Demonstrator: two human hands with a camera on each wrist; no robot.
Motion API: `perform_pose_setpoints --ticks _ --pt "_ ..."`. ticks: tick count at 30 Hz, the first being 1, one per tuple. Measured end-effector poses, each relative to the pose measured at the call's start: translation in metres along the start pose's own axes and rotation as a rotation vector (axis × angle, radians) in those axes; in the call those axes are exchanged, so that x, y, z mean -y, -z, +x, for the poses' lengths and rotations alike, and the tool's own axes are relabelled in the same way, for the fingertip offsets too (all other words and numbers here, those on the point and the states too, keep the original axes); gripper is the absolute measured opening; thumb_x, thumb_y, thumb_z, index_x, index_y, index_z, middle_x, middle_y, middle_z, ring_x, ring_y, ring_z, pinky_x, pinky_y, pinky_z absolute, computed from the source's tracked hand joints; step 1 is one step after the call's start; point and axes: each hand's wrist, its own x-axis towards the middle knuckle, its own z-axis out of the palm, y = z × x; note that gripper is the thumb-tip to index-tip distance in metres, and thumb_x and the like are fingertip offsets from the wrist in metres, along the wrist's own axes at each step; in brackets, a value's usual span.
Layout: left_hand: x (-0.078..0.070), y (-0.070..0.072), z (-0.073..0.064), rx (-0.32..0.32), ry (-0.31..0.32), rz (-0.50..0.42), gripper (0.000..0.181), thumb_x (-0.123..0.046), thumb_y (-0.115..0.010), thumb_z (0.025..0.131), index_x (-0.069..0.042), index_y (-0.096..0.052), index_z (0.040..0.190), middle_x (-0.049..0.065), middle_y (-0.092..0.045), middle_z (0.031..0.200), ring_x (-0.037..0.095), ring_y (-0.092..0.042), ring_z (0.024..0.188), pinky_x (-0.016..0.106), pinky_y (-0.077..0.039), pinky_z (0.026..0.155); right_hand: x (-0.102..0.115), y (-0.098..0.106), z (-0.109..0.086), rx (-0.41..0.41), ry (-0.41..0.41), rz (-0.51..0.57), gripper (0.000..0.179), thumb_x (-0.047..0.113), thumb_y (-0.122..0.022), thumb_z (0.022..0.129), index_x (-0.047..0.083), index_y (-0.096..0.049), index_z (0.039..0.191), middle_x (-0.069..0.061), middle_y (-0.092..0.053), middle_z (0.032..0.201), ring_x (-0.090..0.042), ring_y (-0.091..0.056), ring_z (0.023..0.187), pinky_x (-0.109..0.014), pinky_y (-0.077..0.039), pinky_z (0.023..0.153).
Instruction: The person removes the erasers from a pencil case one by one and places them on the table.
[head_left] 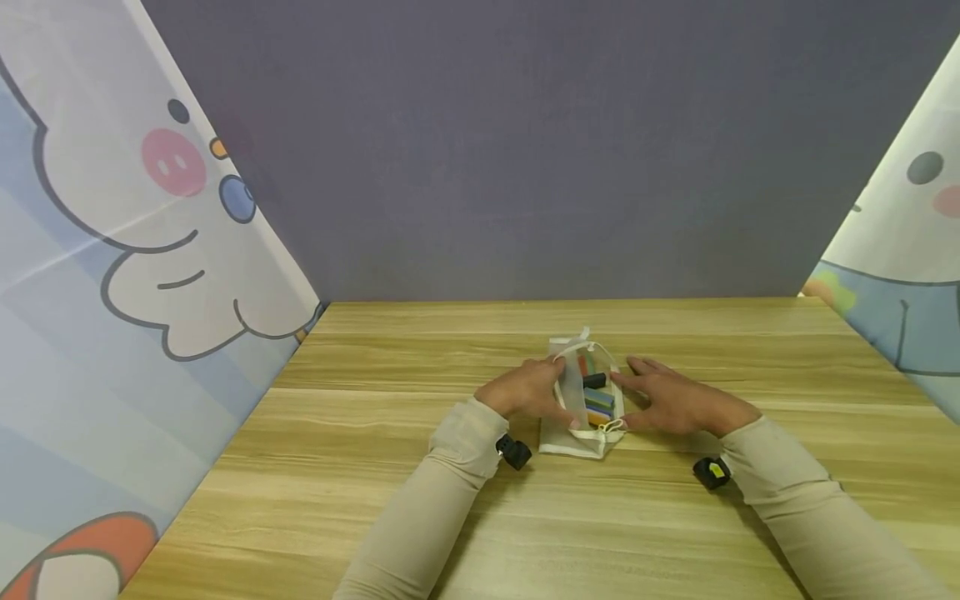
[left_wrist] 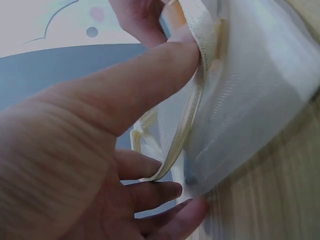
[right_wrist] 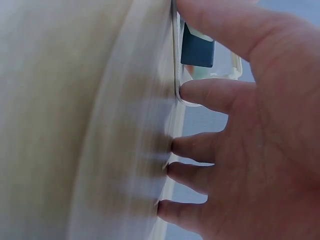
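A white mesh drawstring bag [head_left: 570, 440] lies on the table with its mouth spread. Inside it show a black piece [head_left: 595, 381] and several coloured blocks [head_left: 599, 398] in blue, green, orange and red; the mesh hides parts of them. At the mouth's left side is my left hand [head_left: 528, 390], its extended thumb and index finger touching the rim band [left_wrist: 186, 125]. On the opposite side my right hand [head_left: 667, 398] has its thumb and index finger at the rim. The other right fingers [right_wrist: 192, 147] reach down to the tabletop, spread and nearly straight.
The wood-grain table [head_left: 360, 358] meets a dark grey panel [head_left: 525, 167] at the back. Cartoon-printed sheets [head_left: 90, 208] stand on both sides. A white drawstring loop [head_left: 613, 427] hangs at the bag's near edge.
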Motion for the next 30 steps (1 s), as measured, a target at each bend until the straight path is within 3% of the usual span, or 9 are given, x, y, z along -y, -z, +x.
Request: perform_pose_setpoints --ticks 12,22,30 --pt "-0.0022 -0.0034 0.0007 -0.043 0.016 0.132 0.103 -0.059 -0.078 0.081 -0.008 -0.031 0.158 0.004 -0.037 0.158 0.027 -0.041 0.133 0.035 -0.039 0.107 -0.0037 -0.0001 -0.0001 -0.015 -0.008 -0.021 0.079 0.049 -0.069 0.092 0.002 -0.044 0.151 -0.043 -0.021 0.152 -0.062 -0.02 0.138 -0.072 -0.028 0.102" --pt "-0.0032 -0.008 0.0 -0.067 0.017 0.143 0.107 -0.063 -0.074 0.081 -0.004 -0.029 0.158 0.006 -0.037 0.158 0.024 -0.041 0.132 0.032 -0.037 0.107 -0.0073 -0.0024 -0.0006 -0.071 0.032 -0.001 0.069 0.039 -0.073 0.092 -0.001 -0.053 0.144 -0.045 -0.029 0.146 -0.063 -0.028 0.133 -0.071 -0.032 0.1" --pt "-0.003 -0.0075 -0.0006 -0.059 0.025 0.136 0.108 -0.066 -0.073 0.081 -0.005 -0.028 0.158 0.005 -0.035 0.16 0.024 -0.04 0.134 0.033 -0.037 0.107 -0.0101 -0.0021 0.0012 -0.107 0.069 0.064 0.056 0.031 -0.067 0.098 -0.004 -0.055 0.14 -0.045 -0.034 0.143 -0.062 -0.033 0.131 -0.07 -0.034 0.1"
